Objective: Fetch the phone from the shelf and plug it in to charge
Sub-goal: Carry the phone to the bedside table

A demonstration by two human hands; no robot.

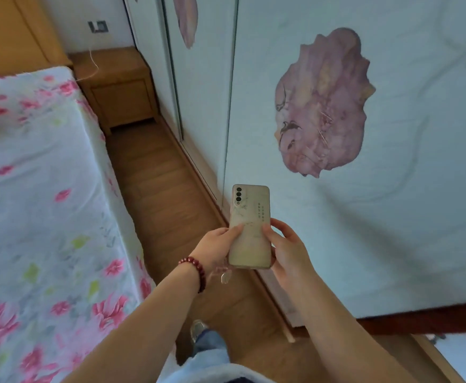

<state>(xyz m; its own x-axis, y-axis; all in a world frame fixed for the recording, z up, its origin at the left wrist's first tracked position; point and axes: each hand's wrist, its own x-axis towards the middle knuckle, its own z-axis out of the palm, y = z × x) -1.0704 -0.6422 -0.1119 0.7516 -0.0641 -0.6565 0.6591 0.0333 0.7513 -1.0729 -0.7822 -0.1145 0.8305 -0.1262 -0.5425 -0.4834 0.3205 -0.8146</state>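
The step in hand looks like carrying the phone [249, 226] toward wherever the charger is, and doing it well means keeping the phone steady between both hands until a cable end is within reach, then freeing one hand for the plug while the other keeps the phone's lower edge exposed. The left hand [216, 251], with a dark red bead bracelet [196, 273] at its wrist, closes on the phone's left side, thumb lying across the back; the right hand [287, 251] closes on the right side, fingers curled round the edge and thumb pressing near the middle of the back. The phone stands nearly upright between them, back cover and camera cluster facing the wearer, its top rising clear above both hands and its bottom edge sitting level with the palms. So the fetching part seems done, and the plugging part not yet begun. A small pale charm [224, 277] hangs just below the left hand, probably from the phone case, though the blur makes that uncertain; it should be kept out of the port. Well ahead of the hands and to their left stands a wooden nightstand [115, 87], with what may be a wall socket [98, 26] above it and a thin white cable [93, 62] trailing over its top, a likely charging spot. The bed [33, 189] with a flowered sheet lies left of the hands, a wardrobe door [392, 189] close on their right.
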